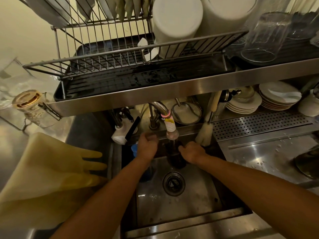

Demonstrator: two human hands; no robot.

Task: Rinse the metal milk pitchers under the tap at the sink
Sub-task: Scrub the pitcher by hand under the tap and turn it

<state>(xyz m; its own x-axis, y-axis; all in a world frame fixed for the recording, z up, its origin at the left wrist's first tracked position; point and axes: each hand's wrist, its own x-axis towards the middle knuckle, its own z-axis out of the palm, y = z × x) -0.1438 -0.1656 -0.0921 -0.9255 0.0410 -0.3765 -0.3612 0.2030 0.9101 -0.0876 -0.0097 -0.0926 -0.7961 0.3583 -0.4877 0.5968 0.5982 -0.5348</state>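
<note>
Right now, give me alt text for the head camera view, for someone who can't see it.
A person's right hand holds a dark pitcher under the tap nozzle above a steel sink, while the left hand hovers beside it. Yellow rubber gloves lie to the left.

A café or commercial kitchen wash-up station is indicated by the stainless steel sink (181, 200) sunk into a stainless worktop (259, 152), with a perforated metal drain strip (259, 125) set behind it. A steel shelf (172, 94) is mounted over the sink, on which a wire dish rack (107, 54) in a black drip tray (138, 80), white tubs (177, 19) and upturned glasses (265, 37) are kept. Stacked white plates (279, 97), a strainer (187, 112), a brush (205, 133) and yellow rubber gloves (57, 163) are stored around the basin, under a hose-tipped tap (170, 125).
</note>
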